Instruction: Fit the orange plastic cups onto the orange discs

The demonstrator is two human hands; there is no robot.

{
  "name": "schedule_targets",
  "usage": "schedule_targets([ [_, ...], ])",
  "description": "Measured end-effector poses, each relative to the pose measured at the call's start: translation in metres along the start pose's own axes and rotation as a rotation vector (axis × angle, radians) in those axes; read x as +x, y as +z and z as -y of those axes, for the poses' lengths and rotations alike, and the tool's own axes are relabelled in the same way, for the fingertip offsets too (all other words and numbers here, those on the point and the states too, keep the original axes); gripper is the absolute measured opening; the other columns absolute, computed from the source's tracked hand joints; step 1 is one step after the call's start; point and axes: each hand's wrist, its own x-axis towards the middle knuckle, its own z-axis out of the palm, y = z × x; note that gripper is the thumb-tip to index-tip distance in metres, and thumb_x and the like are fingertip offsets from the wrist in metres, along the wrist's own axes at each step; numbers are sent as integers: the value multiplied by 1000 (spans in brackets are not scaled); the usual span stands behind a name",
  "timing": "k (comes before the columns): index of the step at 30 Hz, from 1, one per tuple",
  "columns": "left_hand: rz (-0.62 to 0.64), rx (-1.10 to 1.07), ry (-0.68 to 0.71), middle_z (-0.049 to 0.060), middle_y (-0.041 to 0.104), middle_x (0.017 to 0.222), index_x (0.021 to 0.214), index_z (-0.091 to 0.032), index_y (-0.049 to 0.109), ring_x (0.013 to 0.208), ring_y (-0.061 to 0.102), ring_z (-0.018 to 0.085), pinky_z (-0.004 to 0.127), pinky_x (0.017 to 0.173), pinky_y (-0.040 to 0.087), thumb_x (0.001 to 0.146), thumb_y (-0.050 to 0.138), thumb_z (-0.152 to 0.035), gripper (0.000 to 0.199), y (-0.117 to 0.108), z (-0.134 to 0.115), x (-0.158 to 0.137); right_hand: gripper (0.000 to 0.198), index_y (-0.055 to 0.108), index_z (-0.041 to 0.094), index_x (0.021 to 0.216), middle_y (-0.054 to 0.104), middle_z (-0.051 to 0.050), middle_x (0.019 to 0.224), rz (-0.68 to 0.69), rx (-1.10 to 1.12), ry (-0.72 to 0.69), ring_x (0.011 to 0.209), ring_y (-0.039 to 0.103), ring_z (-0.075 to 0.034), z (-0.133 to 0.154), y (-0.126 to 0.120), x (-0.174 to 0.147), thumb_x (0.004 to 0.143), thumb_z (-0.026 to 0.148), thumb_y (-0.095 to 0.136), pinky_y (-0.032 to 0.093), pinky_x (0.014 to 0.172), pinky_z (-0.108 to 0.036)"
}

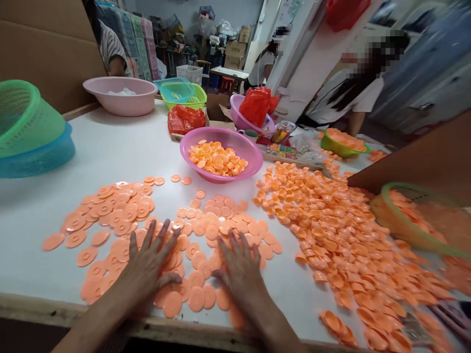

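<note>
Both hands palm down over the near part of the white-topped desk (121,147), fingers spread wide, neither closed around anything. Left hand (152,257) lies on the scatter of flat, round, glossy orange plastic discs (127,211), its fingertips pointing away from the body; thumb angled toward the other hand. Right hand (243,267) in the same posture, over the right part of the same scatter. Discs overlap thickly left of and between the hands; a few lie singly toward the far side. Beyond them, a round magenta plastic basin (255,156) holds a mound of small cupped orange pieces (219,159). Right of the discs, a broad heap of similar cupped orange plastic pieces (331,220) spreads toward the near edge. Far left, a green perforated plastic basket (40,120) sits tilted in a translucent blue plastic basin (40,162). Farther back, a pale pink plastic basin (121,105) and a crumpled red plastic bag (186,119).
</note>
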Motion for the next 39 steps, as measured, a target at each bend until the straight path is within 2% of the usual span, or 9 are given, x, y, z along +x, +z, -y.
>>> schedule_targets([
  [6,-55,-133,319,7,27,162,150,-44,28,149,18,42,73,111,-2,78,52,-77,83,18,-14,0,85,29,39,154,14,-5,165,39,19,-108,150,8,-41,6,7,-7,81,58,68,9,112,-73],
  [12,-8,-36,-13,12,20,164,152,-30,31,150,10,43,76,109,3,88,51,-61,73,15,3,-9,75,39,38,150,24,-6,162,89,46,-61,149,16,-40,-10,-4,-19,83,58,67,17,112,-69],
  [14,-7,-30,-12,13,18,164,153,-28,29,150,7,43,75,110,2,86,51,-66,80,11,4,-16,72,40,36,150,27,-8,161,83,42,-36,148,18,-40,-8,-6,-19,85,51,68,18,111,-69],
  [18,34,-76,204,6,25,163,151,-43,27,150,14,41,73,110,-7,81,52,-75,81,7,5,-25,72,37,36,151,29,-7,161,47,79,-160,149,18,-38,6,-2,-17,87,49,67,14,113,-69],
  [23,29,-6,-39,9,22,164,151,-39,30,149,19,40,75,109,-4,89,53,-57,69,3,24,-22,53,51,34,142,43,-6,154,-2,114,-205,145,30,-36,3,-5,-21,92,48,59,20,114,-64],
  [26,-5,-12,-58,11,26,162,149,-34,38,149,19,40,74,110,-1,91,52,-56,65,1,18,-19,40,60,28,135,59,-9,140,-200,139,-99,134,48,-31,-29,-17,-34,98,37,48,35,108,-53],
  [30,-54,-130,250,8,31,161,149,-38,37,150,16,38,70,113,-5,86,57,-62,70,2,-13,-10,39,72,19,110,73,-13,109,-442,90,236,105,64,-31,-100,-31,-72,93,40,44,48,94,-49],
  [35,-59,-186,231,14,32,160,150,-34,37,147,21,45,77,108,2,81,67,-58,79,1,-22,3,44,75,16,94,73,-18,94,-345,-34,577,91,66,-37,-162,-29,-130,77,45,47,50,86,-54],
  [39,-155,-241,203,13,53,145,128,-26,63,142,36,36,66,115,15,91,59,-35,39,-4,1,3,39,75,20,88,74,-13,92,-303,106,653,89,68,-33,-164,-22,-145,72,50,55,54,80,-46],
])
